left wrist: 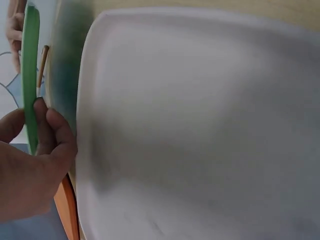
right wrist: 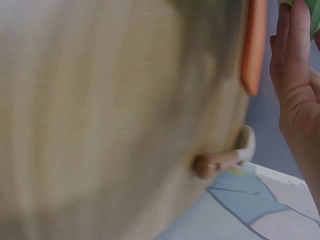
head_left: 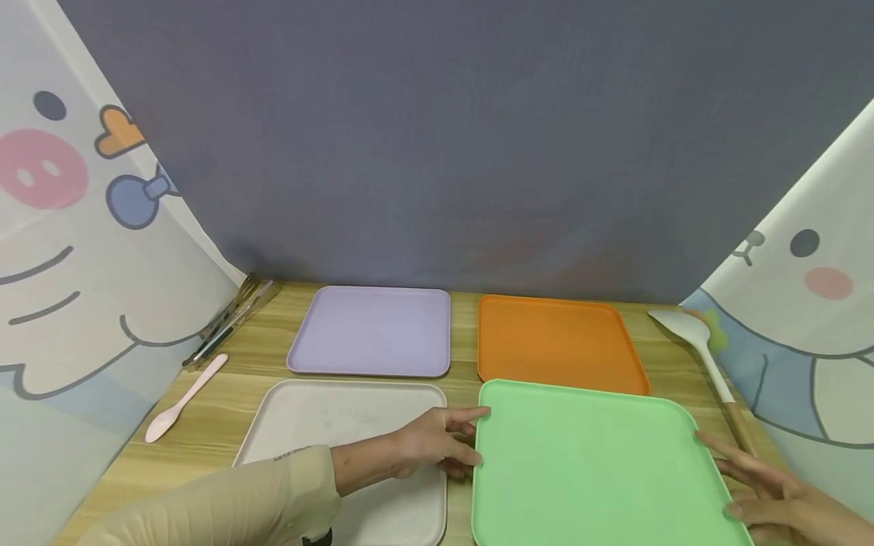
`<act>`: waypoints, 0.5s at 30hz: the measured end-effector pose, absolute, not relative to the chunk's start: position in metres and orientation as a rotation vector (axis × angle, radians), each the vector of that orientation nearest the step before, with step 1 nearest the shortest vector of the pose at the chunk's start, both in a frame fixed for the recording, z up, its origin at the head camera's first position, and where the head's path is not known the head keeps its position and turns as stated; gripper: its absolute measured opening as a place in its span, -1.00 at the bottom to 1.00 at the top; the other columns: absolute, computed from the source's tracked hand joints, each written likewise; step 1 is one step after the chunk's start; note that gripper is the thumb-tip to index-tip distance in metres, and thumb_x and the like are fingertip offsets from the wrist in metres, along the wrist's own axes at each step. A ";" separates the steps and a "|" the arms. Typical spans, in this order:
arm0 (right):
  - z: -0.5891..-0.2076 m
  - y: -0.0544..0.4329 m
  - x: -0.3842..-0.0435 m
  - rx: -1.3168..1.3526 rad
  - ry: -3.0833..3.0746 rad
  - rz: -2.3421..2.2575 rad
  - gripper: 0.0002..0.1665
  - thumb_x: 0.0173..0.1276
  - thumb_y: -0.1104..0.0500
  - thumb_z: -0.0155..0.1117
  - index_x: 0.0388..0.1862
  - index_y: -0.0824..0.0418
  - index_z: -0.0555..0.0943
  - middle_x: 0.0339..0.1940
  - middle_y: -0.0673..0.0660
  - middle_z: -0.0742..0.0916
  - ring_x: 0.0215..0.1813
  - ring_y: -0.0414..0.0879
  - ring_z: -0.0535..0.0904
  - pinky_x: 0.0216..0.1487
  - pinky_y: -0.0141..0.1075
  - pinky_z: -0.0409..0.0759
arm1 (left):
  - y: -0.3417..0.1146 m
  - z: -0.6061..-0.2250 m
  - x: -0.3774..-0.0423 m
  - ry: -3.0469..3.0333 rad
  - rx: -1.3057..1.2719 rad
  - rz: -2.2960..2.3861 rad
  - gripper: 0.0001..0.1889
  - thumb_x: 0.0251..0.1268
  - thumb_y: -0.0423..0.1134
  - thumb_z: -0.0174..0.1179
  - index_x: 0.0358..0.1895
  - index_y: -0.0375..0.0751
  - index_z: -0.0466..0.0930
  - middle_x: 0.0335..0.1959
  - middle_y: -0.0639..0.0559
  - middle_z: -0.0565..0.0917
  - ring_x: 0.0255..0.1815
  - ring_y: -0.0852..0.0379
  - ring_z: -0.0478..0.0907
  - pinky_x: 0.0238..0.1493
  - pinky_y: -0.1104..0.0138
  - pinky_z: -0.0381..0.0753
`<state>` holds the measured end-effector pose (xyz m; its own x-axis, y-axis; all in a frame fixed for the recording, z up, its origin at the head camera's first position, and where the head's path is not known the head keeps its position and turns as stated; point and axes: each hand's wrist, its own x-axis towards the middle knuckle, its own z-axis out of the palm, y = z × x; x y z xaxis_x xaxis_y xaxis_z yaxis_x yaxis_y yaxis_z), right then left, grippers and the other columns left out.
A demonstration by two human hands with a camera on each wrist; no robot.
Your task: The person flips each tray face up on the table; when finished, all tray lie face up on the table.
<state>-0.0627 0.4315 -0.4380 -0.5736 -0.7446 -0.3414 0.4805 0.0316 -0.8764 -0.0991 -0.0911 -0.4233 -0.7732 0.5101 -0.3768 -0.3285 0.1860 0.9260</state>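
A light green rectangular tray (head_left: 594, 470) is held between my two hands, raised off the table. My left hand (head_left: 437, 444) pinches its left edge; in the left wrist view the thumb lies on one side of the green rim (left wrist: 31, 75) and the fingers on the other. At the opposite edge my right hand (head_left: 778, 493) grips the tray, though only a green corner shows in the right wrist view, beside the fingers (right wrist: 296, 50). Under my left wrist lies a pale grey tray (head_left: 328, 409). Behind the green tray sits an orange tray (head_left: 556, 341), its front edge partly covered.
A lilac tray (head_left: 372, 330) lies at the back left. Left of it are tongs (head_left: 228, 322) and a pink spoon (head_left: 184, 398). A white spoon-like utensil with a wooden handle (head_left: 703, 353) lies along the right side. Printed cloth and a grey panel (head_left: 437, 152) border the wooden table.
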 end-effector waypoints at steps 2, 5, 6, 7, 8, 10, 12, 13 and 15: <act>-0.445 0.430 -0.061 -0.235 1.430 -1.671 -0.07 0.60 0.40 -0.27 0.53 -0.62 0.00 0.40 -0.37 0.24 -0.51 0.06 0.32 -0.34 -0.08 0.57 | -0.092 -0.422 -0.098 1.816 0.161 1.643 -0.25 0.13 -0.50 0.39 0.43 0.03 0.44 -0.10 -0.04 0.54 -0.45 0.18 0.68 -0.42 0.38 0.69; -0.455 0.426 -0.061 -0.242 1.481 -1.646 -0.10 0.60 0.38 -0.25 0.50 -0.63 0.09 0.53 0.00 0.15 -0.51 0.24 -0.10 -0.44 0.03 0.21 | -0.092 -0.421 -0.098 1.806 0.140 1.621 -0.24 0.12 -0.52 0.38 0.44 -0.02 0.43 -0.18 0.00 0.53 -0.47 0.17 0.70 -0.48 0.41 0.66; -0.458 0.425 -0.061 -0.244 1.471 -1.647 -0.11 0.61 0.38 -0.26 0.49 -0.65 0.11 0.54 0.07 0.13 -0.52 0.23 -0.11 -0.41 0.04 0.16 | -0.092 -0.421 -0.098 1.804 0.132 1.617 -0.23 0.12 -0.53 0.38 0.44 -0.04 0.42 -0.20 0.01 0.51 -0.47 0.17 0.70 -0.49 0.42 0.66; -0.459 0.423 -0.061 -0.239 1.455 -1.648 -0.12 0.61 0.37 -0.26 0.47 -0.66 0.13 0.54 0.05 0.15 -0.52 0.23 -0.11 -0.42 -0.01 0.20 | -0.092 -0.421 -0.098 1.804 0.123 1.612 -0.23 0.12 -0.53 0.38 0.45 -0.05 0.42 -0.23 0.02 0.50 -0.48 0.16 0.70 -0.50 0.42 0.65; -0.460 0.422 -0.062 -0.227 1.441 -1.651 -0.13 0.62 0.36 -0.26 0.45 -0.67 0.14 0.52 0.00 0.19 -0.51 0.23 -0.11 -0.45 -0.06 0.26 | -0.091 -0.420 -0.098 1.808 0.114 1.605 -0.23 0.11 -0.54 0.38 0.44 -0.05 0.42 -0.23 0.02 0.49 -0.48 0.16 0.70 -0.51 0.42 0.65; -0.461 0.419 -0.062 -0.205 1.372 -1.668 -0.15 0.63 0.34 -0.29 0.41 -0.71 0.17 0.45 -0.24 0.28 -0.53 0.21 0.02 -0.38 -0.19 0.47 | -0.090 -0.420 -0.098 1.815 0.095 1.589 -0.23 0.11 -0.55 0.37 0.45 -0.06 0.42 -0.23 0.03 0.47 -0.48 0.14 0.71 -0.52 0.42 0.65; -0.460 0.416 -0.063 -0.211 1.350 -1.674 -0.16 0.64 0.33 -0.30 0.39 -0.72 0.18 0.33 -0.42 0.39 -0.54 0.17 0.04 -0.35 -0.24 0.50 | -0.089 -0.419 -0.099 1.825 0.086 1.571 -0.22 0.11 -0.55 0.37 0.45 -0.07 0.41 -0.22 0.03 0.46 -0.48 0.13 0.72 -0.52 0.41 0.65; -0.459 0.415 -0.063 -0.220 1.344 -1.676 -0.16 0.63 0.33 -0.31 0.38 -0.73 0.19 0.30 -0.45 0.43 -0.55 0.15 0.05 -0.37 -0.25 0.49 | -0.088 -0.418 -0.099 1.830 0.086 1.560 -0.22 0.11 -0.56 0.36 0.45 -0.07 0.41 -0.21 0.02 0.46 -0.47 0.12 0.72 -0.51 0.40 0.66; -0.458 0.415 -0.063 -0.215 1.331 -1.674 -0.16 0.63 0.33 -0.32 0.36 -0.74 0.20 0.29 -0.47 0.48 -0.55 0.00 0.30 -0.33 -0.29 0.56 | -0.086 -0.418 -0.100 1.839 0.085 1.544 -0.23 0.11 -0.56 0.35 0.45 -0.09 0.41 -0.21 0.01 0.47 -0.47 0.10 0.73 -0.51 0.39 0.66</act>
<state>-0.0631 0.4152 -0.4580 -0.5315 -0.7479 -0.3977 0.5559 0.0463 -0.8300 -0.1002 -0.0858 -0.4176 -0.7372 0.4795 -0.4760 -0.3859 0.2795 0.8792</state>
